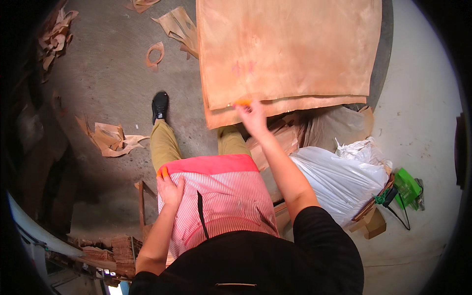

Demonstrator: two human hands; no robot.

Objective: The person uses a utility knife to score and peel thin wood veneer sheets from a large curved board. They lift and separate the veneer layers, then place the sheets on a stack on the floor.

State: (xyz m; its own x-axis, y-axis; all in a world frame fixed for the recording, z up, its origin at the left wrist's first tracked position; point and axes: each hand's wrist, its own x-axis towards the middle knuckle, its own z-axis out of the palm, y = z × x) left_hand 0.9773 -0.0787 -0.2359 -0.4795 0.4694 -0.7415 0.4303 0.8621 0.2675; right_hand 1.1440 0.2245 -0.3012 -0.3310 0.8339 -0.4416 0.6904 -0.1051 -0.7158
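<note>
Large tan wood veneer sheets (290,54) lie stacked ahead of me, with a lower sheet (295,105) jutting out past the near edge of the top one. My right hand (253,118) is at that near edge, slightly blurred. Orange covers are on its fingertips, which are drawn together at the top sheet's rim; the pinch itself is partly hidden. Lower left, my left hand (170,191) lies against my pink striped apron (226,196). Its fingers, also orange-tipped, are stretched out with the thumb apart, and nothing is in them.
Torn veneer scraps (110,139) and a ring-shaped scrap (155,55) litter the grey floor (108,73). Right of my legs sits a white plastic sack (339,179), beside a green bag (407,187) and a small cardboard box (374,223). Brown stacked sheets (123,253) stand lower left.
</note>
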